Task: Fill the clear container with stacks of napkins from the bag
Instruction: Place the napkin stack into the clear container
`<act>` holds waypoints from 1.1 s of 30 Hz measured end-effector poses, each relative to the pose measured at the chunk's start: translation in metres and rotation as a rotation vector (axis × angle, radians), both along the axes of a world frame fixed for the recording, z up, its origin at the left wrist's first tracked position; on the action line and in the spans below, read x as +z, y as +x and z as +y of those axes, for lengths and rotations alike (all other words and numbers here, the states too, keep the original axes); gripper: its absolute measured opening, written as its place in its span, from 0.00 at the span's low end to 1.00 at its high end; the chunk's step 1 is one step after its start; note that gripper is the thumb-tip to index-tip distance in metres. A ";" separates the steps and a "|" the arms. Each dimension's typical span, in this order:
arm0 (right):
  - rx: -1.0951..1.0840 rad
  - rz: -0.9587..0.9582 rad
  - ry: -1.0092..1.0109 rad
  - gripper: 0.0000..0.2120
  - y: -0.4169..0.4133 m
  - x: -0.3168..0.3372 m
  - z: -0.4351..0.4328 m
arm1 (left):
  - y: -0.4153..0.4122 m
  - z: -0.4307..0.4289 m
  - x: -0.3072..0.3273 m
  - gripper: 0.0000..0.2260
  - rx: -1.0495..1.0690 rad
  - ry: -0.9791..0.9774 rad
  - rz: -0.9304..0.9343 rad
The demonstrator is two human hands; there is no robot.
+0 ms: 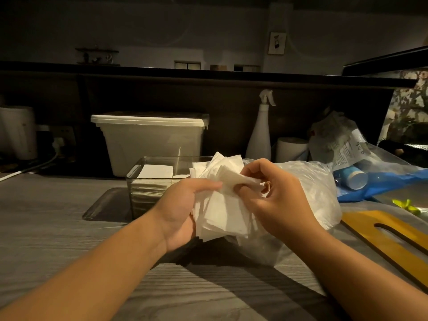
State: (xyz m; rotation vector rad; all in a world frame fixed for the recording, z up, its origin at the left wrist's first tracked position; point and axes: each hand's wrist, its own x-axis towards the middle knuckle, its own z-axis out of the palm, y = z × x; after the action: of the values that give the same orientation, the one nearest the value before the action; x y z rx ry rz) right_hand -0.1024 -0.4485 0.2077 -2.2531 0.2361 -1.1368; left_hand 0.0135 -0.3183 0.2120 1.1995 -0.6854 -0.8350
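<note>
A loose, fanned stack of white napkins [220,209] is held upright above the counter between both hands. My left hand [183,209] grips the stack from its left side, thumb across the front. My right hand [273,195] pinches the top napkins near their upper right corner. Behind them stands the clear container [139,181], with white napkins lying flat inside it. The thin plastic bag [310,188] lies crumpled right behind and under my right hand.
A lidded white bin [150,140] stands behind the container, a white spray bottle [260,133] to its right. Blue plastic with a blue-capped bottle [356,180] and a yellow wooden board [393,237] lie on the right. A cable [30,169] runs along the left.
</note>
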 end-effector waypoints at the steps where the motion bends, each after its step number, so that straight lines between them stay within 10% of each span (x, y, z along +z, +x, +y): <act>1: -0.010 -0.008 0.020 0.10 0.000 0.000 -0.001 | 0.000 0.000 0.001 0.16 -0.009 -0.004 0.043; 15: 0.245 -0.179 0.656 0.02 -0.004 0.016 -0.019 | 0.005 0.002 0.006 0.06 0.105 -0.041 0.073; 33: 0.051 0.033 0.097 0.10 0.000 0.001 -0.002 | -0.006 0.000 0.003 0.15 -0.004 -0.013 -0.028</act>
State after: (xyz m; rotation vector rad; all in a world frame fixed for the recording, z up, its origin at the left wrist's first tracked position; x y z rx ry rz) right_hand -0.1019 -0.4505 0.2092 -2.1817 0.2405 -1.0410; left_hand 0.0076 -0.3182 0.2148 1.2003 -0.7147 -0.8170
